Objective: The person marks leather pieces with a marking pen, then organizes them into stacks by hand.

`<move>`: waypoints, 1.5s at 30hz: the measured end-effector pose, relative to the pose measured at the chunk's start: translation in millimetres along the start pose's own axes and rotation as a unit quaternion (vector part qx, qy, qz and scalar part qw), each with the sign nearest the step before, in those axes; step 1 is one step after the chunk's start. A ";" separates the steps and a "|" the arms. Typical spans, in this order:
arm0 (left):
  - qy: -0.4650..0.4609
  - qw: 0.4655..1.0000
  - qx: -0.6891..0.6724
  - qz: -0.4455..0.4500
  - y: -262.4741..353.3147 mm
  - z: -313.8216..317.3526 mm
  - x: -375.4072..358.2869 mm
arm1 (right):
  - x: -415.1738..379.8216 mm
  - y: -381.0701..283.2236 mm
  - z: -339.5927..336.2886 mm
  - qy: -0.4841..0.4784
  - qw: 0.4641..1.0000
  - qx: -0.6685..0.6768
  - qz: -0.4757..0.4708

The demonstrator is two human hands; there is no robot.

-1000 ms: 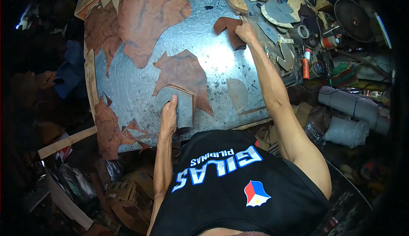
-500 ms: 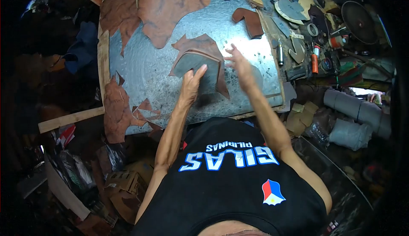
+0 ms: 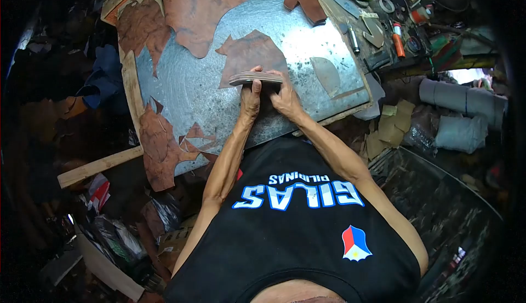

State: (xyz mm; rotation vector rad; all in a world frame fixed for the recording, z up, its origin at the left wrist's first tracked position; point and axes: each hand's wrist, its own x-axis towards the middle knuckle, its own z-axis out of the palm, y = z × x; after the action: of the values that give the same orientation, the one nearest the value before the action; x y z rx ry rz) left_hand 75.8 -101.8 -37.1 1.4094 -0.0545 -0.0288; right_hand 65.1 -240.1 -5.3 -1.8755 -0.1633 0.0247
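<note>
A stack of cut leather pieces (image 3: 256, 76) is held on edge above the metal-topped table, its layered edges facing up toward me. My left hand (image 3: 251, 97) is closed on the stack's left part, thumb on the near side and fingertips showing beyond it. At the right end, my right hand (image 3: 286, 96) grips the same stack. Just beyond it, a brown leather piece (image 3: 252, 51) with an irregular outline lies flat on the table. To the right rests a grey, curved flat piece (image 3: 326, 76).
Large brown marbled hides (image 3: 200, 10) cover the table's far left, and leather scraps (image 3: 159, 147) hang over its near left edge. A folded brown piece (image 3: 304, 7) lies at the far right. Beside the metal sheet (image 3: 219, 117) stand a marker (image 3: 353, 37), an orange tube (image 3: 398, 41) and tape (image 3: 387, 5).
My right hand has come in from the right and taken hold of the stack. The stack has been tipped from lying flat in my left hand to standing on edge.
</note>
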 end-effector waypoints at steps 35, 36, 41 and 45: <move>-0.071 0.957 -0.218 -0.177 96.5 -47.8 4.2 | 13.1 -117.8 -9.6 -0.150 0.974 -0.167 -0.021; -0.082 0.952 -0.225 -0.189 97.8 -48.9 4.6 | 14.0 -115.4 -11.1 -0.153 0.975 -0.159 -0.029; -0.139 0.938 -0.217 -0.231 90.3 -60.1 10.5 | 23.3 -112.5 -19.9 -0.186 0.974 -0.133 0.001; -0.167 0.935 -0.223 -0.218 111.3 -50.1 5.1 | 45.5 -122.2 -20.9 -0.011 0.958 -0.205 -0.198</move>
State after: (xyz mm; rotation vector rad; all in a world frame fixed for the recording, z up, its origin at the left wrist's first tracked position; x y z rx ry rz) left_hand 82.3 -34.8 64.9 0.9249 -0.0134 -0.6160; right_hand 100.0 -217.9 120.1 -2.2222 -0.5963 -0.2824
